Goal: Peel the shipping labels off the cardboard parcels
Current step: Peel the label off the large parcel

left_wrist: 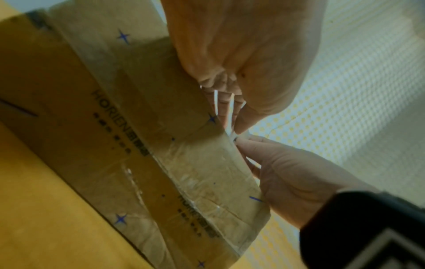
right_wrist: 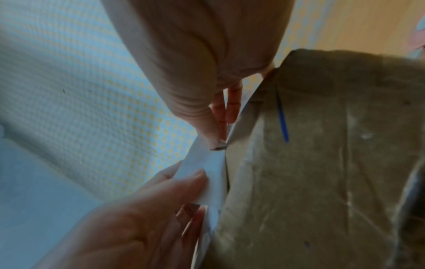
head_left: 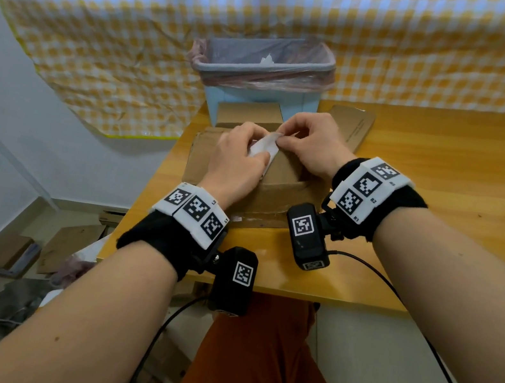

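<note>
A brown cardboard parcel (head_left: 283,180) with clear tape and blue star marks stands on a flattened sheet of cardboard on the wooden table (head_left: 446,192). A white shipping label (head_left: 266,144) is partly lifted from its top edge. My left hand (head_left: 262,159) pinches the label's near part and my right hand (head_left: 281,142) pinches its far corner. In the right wrist view the label (right_wrist: 207,163) is a white strip standing off the parcel (right_wrist: 322,163), between my right hand (right_wrist: 188,183) and my left hand (right_wrist: 216,140). The left wrist view shows the parcel's taped side (left_wrist: 161,145).
A light blue bin (head_left: 264,58) with a pink liner stands behind the parcel, with a smaller cardboard box (head_left: 247,116) in front of it and a flat cardboard piece (head_left: 354,125) to the right. Checked cloth hangs behind. Cardboard scraps (head_left: 66,243) lie on the floor at left.
</note>
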